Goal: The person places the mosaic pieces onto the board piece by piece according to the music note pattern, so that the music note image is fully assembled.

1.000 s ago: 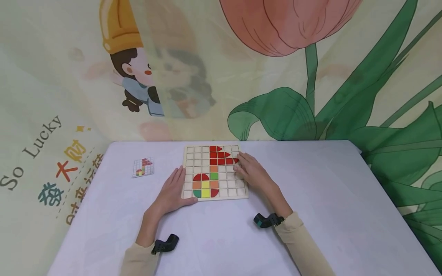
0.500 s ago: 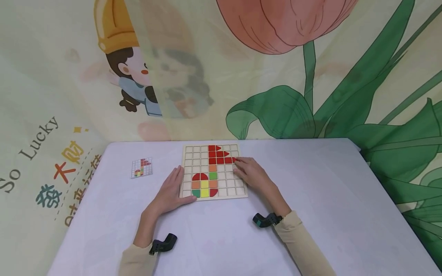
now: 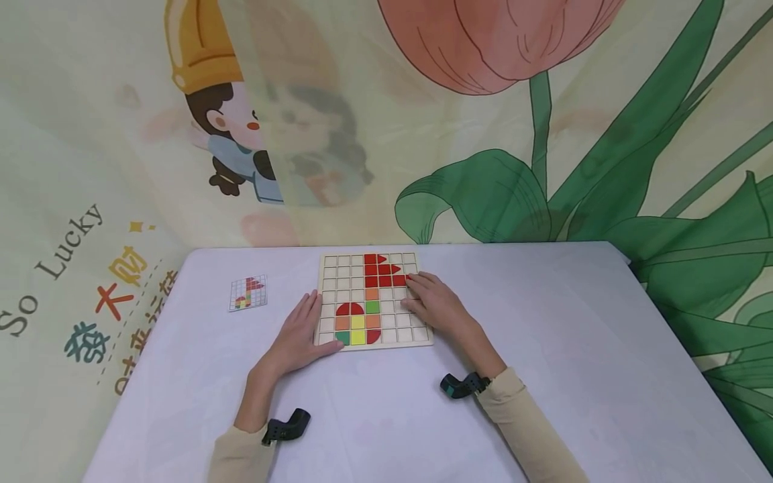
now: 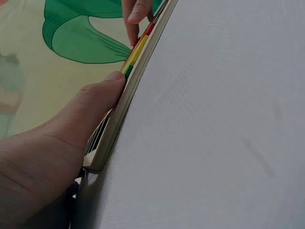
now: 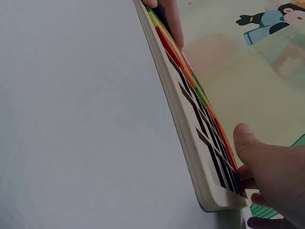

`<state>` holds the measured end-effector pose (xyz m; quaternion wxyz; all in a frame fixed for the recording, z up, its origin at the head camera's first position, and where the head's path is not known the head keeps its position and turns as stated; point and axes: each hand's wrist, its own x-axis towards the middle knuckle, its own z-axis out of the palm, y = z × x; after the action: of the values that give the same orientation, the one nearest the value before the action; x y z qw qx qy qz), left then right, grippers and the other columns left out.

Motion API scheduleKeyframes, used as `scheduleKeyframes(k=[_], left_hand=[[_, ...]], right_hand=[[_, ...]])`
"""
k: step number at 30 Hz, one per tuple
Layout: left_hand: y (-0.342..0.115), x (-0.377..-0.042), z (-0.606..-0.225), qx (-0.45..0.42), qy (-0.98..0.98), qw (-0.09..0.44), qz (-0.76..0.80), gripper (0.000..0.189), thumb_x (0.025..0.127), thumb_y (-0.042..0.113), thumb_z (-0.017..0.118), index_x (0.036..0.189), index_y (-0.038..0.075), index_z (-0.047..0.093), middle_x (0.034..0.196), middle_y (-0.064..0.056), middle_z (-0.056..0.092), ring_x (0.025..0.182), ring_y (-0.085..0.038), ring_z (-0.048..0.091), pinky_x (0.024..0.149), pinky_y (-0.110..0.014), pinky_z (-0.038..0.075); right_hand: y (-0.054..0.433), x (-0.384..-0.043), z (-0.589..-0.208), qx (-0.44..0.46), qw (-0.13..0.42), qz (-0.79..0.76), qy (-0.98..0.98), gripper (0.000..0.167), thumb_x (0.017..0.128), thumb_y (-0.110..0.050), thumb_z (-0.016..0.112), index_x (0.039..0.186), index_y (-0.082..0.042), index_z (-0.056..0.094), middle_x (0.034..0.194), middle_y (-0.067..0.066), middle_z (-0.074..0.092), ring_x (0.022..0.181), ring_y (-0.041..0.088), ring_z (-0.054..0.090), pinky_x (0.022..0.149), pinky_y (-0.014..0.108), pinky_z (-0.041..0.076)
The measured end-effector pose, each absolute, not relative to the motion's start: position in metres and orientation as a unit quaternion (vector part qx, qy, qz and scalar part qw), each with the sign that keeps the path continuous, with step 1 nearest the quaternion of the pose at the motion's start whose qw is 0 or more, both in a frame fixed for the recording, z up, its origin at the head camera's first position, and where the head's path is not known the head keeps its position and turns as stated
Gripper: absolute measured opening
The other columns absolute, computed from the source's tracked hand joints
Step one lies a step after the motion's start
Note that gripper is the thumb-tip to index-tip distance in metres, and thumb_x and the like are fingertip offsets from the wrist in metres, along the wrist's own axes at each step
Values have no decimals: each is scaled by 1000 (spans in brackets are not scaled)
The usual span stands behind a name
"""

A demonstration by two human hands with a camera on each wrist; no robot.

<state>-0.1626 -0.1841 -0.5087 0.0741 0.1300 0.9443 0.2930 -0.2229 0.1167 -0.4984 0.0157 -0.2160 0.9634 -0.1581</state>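
Observation:
A square wooden grid board (image 3: 398, 322) lies on the table with coloured pieces set in its cells. My left hand (image 3: 296, 335) rests along its left edge, fingers straight and thumb (image 4: 95, 102) on the near left corner. My right hand (image 3: 443, 305) reaches over the right edge, its fingertips touching the right end of the lowest row of red pieces (image 3: 386, 281) and hiding that end. In the right wrist view the right thumb (image 5: 245, 136) stands apart from the fingers. Below the red rows, orange, green, yellow and more red pieces fill cells.
A small pattern card (image 3: 247, 293) with a matching coloured grid lies left of the board. A white cloth covers the table (image 3: 386, 416). Behind it hangs a printed backdrop (image 3: 483, 201) with a tulip. Each wrist wears a black camera (image 3: 286, 425).
A tilted red triangular piece by the right fingertips now lies in line with the lowest red row. The right hand shifts slightly left over the board. The left hand stays at the edge.

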Motion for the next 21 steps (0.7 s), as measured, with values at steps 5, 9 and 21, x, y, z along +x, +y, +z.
scheduleKeyframes(k=[5,9,21], left_hand=[[-184,-163,-506,117,941,83,307,101,85,50,67,154,0,14,163,-19,11,152,-38,4,121,-59,14],[-184,-165,-505,109,940,89,311,98,86,50,66,154,1,15,163,-19,11,152,-38,4,121,-59,13],[-187,-169,-485,72,920,97,372,80,96,43,57,157,12,15,164,-12,17,152,-34,14,119,-57,22]], right_hand=[[115,-221,-498,-222,21,-144,964,62,98,-45,51,145,-5,44,152,11,44,144,31,36,117,45,33],[113,-220,-492,-233,26,-110,966,66,97,-50,49,145,-4,44,152,12,43,143,32,36,116,47,35],[121,-227,-496,-217,74,-239,943,65,97,-47,52,146,-5,42,155,13,38,144,32,35,118,47,32]])
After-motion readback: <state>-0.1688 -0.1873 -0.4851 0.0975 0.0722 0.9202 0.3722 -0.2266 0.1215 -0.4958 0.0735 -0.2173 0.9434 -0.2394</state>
